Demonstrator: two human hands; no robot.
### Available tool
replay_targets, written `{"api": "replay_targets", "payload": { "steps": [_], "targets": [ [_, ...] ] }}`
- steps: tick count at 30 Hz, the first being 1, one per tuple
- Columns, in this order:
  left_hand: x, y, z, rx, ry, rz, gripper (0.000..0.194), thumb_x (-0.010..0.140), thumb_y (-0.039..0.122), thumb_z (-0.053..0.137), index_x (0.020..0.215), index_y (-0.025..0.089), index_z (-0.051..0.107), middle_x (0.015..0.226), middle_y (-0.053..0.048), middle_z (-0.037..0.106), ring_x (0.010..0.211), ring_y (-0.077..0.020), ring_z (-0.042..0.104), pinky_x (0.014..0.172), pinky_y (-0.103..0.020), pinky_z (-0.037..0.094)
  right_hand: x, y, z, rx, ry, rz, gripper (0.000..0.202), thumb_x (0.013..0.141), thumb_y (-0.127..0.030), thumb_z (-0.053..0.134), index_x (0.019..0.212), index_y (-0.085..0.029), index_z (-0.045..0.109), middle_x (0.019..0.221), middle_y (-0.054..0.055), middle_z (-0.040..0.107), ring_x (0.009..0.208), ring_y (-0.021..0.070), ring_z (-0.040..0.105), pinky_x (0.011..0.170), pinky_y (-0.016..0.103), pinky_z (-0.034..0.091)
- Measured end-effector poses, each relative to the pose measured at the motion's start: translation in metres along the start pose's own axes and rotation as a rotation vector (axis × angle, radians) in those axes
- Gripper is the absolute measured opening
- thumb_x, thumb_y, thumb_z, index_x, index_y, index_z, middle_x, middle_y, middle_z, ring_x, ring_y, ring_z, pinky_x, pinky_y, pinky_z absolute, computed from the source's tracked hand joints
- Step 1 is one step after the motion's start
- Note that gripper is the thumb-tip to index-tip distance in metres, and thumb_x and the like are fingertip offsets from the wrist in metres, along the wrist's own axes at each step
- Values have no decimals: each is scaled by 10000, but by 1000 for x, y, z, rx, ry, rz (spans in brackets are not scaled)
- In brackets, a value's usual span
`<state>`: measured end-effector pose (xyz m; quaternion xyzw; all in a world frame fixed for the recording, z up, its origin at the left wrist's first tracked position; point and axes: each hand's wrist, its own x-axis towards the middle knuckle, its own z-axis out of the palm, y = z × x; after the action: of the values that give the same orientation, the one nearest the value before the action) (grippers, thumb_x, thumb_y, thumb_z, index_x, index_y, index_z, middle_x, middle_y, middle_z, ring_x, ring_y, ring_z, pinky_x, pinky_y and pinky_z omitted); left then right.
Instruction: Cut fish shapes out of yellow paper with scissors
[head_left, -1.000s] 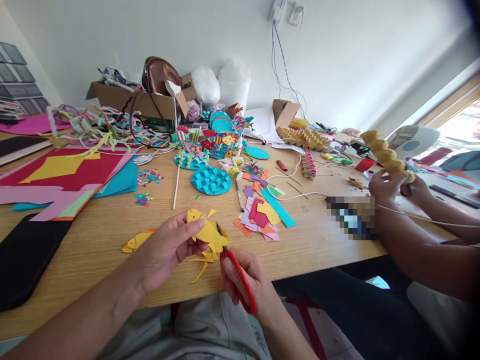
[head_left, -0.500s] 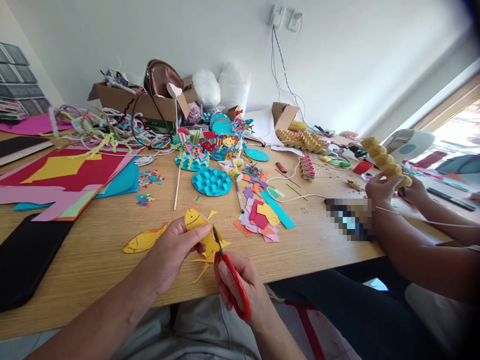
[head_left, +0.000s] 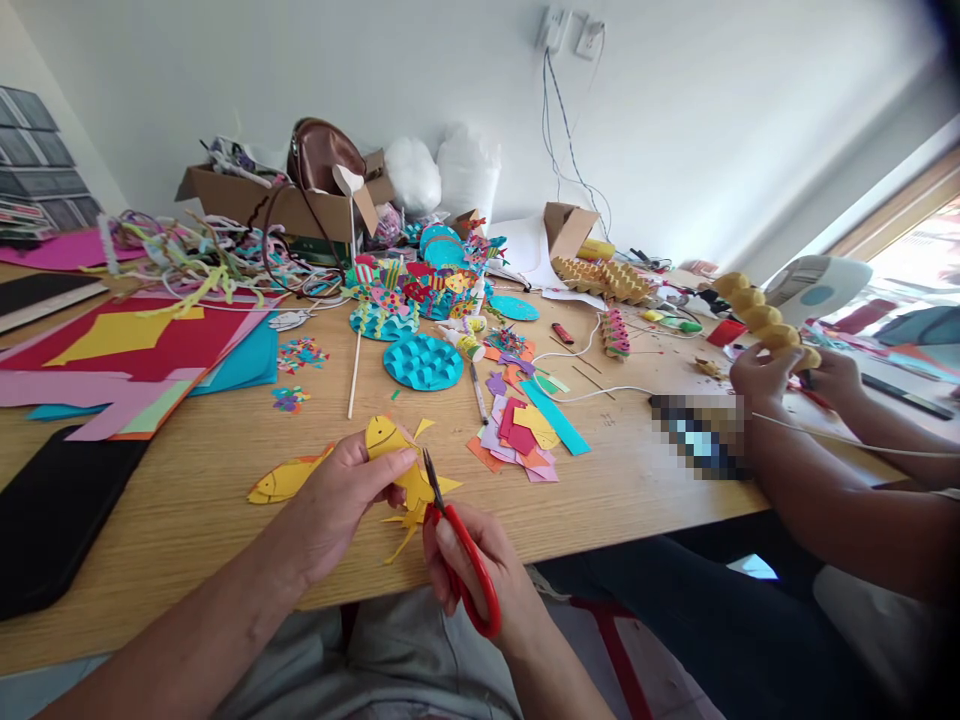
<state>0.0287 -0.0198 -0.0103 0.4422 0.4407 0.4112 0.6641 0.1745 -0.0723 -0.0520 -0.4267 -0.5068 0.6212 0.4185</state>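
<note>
Between the thumb and fingers of my left hand (head_left: 360,478) is a yellow paper fish (head_left: 384,438), its head with a drawn eye pointing up and left. My right hand (head_left: 480,560) grips red-handled scissors (head_left: 472,570), with the dark blades pointing up beside the fish's right edge. The blades look nearly closed. Thin yellow paper scraps (head_left: 401,545) lie on the table under the fish. Left of my left hand rest more yellow paper fish (head_left: 285,480), partly behind my wrist.
Colored paper pieces (head_left: 517,440) and a blue scalloped disc (head_left: 423,362) lie beyond my hands. Paper sheets (head_left: 142,370) and a black slab-like object (head_left: 60,520) are at left. At right another person's hands (head_left: 765,375) hold a yellow bumpy strip (head_left: 761,315).
The scissors have drawn slightly away from the fish and their blades have come together. My left hand and the fish have shifted a little left. The other person's strip has tilted slightly.
</note>
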Motion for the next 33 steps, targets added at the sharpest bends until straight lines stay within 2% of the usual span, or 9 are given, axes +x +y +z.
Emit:
{"api": "replay_targets", "payload": {
  "steps": [14,33],
  "targets": [
    [-4,-2,6,-22,8,-4,188,663,330,655,622,172,563,589,32,582,590,-126,498,560,-252,414,0,-1,1,-17,12,-22,535,808,-666,503,595,-176,464,440,-50,453,367,65,373,385,179,293],
    [-2,-6,10,-22,60,5,194,653,332,659,650,169,555,602,39,570,595,-118,482,561,-247,416,-1,-3,-1,-75,45,-65,517,848,-608,484,544,-197,404,421,-58,415,383,71,332,385,188,256]
  ]
}}
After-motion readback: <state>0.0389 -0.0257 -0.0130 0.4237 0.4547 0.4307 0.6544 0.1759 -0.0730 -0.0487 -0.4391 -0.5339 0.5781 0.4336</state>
